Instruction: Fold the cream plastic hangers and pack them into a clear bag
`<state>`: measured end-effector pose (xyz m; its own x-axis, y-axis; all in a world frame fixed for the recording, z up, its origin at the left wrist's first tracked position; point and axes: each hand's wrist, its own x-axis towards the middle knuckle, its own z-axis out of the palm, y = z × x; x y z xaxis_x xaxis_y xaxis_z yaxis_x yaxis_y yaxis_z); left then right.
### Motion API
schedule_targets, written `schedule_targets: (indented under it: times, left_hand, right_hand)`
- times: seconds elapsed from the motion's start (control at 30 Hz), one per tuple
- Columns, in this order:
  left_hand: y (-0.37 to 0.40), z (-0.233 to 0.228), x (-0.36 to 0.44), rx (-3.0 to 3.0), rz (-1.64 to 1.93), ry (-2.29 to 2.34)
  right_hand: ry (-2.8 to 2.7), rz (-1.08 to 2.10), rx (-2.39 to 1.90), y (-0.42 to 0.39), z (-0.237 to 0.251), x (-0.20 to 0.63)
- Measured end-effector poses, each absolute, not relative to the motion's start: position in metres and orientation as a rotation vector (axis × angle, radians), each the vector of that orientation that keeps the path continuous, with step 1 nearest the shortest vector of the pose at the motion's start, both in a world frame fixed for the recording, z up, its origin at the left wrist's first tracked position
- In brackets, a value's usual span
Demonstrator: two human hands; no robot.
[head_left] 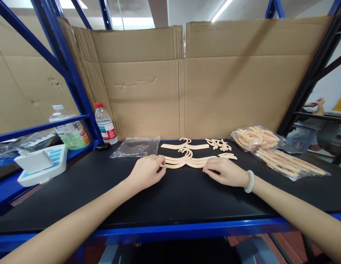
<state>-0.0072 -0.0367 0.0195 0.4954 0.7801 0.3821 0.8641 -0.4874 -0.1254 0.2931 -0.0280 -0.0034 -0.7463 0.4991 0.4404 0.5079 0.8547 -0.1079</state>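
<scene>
Far left: a white and blue device point(41, 164) sits on the lower blue shelf, with a crumpled clear bag behind it.
Bottles: a juice bottle point(70, 129) with a green label and pictured fruit stands behind the blue rail; a water bottle point(105, 124) with a red cap stands by the blue upright. The juice label shows one large Chinese character; the rest is too small to read.
Empty bag: a flat clear plastic bag point(136, 146) lies on the black surface point(170, 198), just left of the hangers.
Left hand: the left hand point(146, 171) lies palm down, its fingertips point(161, 161) curled onto the left end of the hanger stack; the grip is loose, fingers bent over the tip and not wrapped round it.
Hanger stack: the stack of peach hangers point(191, 161) lies flat between the two hands, hooks pointing away, spread slightly like a fan.
Behind it: a single hanger point(184, 145) and a cluster of small hook pieces point(219, 144) lie nearer the cardboard wall point(184, 80).
Right hand: the right hand point(225, 171), with a pale bead bracelet point(250, 181) on the wrist, rests flat with fingers touching the stack's right end, nothing enclosed.
Far right: two clear bags of more hangers point(272, 148) lie well apart from the hands.
</scene>
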Motion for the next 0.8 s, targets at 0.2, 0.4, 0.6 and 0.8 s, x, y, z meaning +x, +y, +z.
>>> schedule_targets:
  times: [0.2,0.4,0.6,0.8]
  left_hand:
    - [-0.0368,0.0195,-0.0069,-2.457,-0.391,-1.389]
    - [-0.0361,0.0187,-0.0072,-2.476,-0.389,-1.381]
    - [-0.0358,0.0183,-0.0072,-2.502,-0.398,-1.376]
    - [-0.0355,0.0179,-0.0076,-2.516,-0.407,-1.381]
  right_hand:
    - [-2.564,-0.029,-0.747,-0.0293,-0.0022,0.2923]
    - [-2.558,-0.035,-0.748,-0.0283,-0.0027,0.2928]
    - [-2.557,-0.033,-0.753,-0.0273,-0.0042,0.2942]
    - [-2.564,-0.018,-0.775,-0.0265,-0.0023,0.2946]
